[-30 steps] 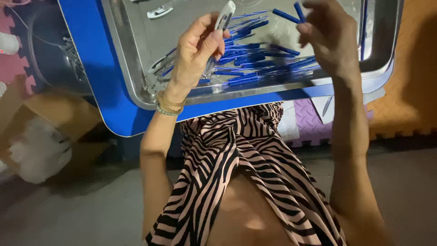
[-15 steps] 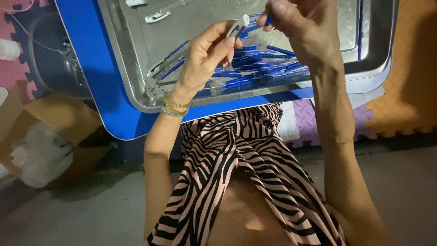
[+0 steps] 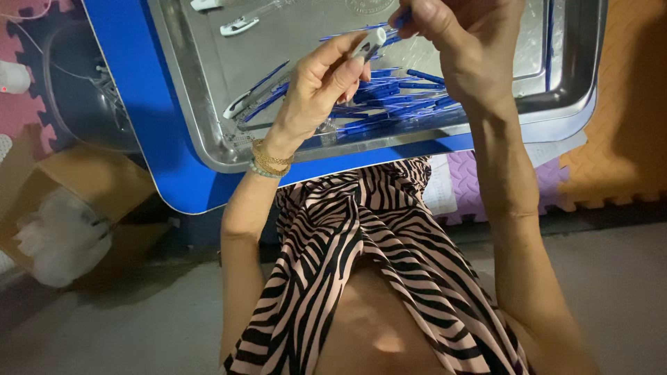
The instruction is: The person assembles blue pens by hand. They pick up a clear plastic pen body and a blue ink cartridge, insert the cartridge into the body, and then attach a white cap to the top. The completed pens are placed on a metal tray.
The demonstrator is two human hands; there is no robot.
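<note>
White pen barrel and blue refill meet tip to tip above the steel tray.

Your left hand [image 3: 316, 90] pinches a slim white pen barrel [image 3: 367, 46] between thumb and fingers, its long axis slanting up and away from the tray's near rim, open end toward your right hand [image 3: 462, 42]. The right hand's grip is clenched on a thin blue piece [image 3: 401, 19]; only its end shows, just beside the barrel's tip, so you cannot tell whether they touch. Both are held above the steel tray [image 3: 208, 132], over the heap of blue refills [image 3: 396, 97] near its front wall. Two white-capped pens [image 3: 240, 26] lie toward the tray's far side, well apart from either hand.
</note>
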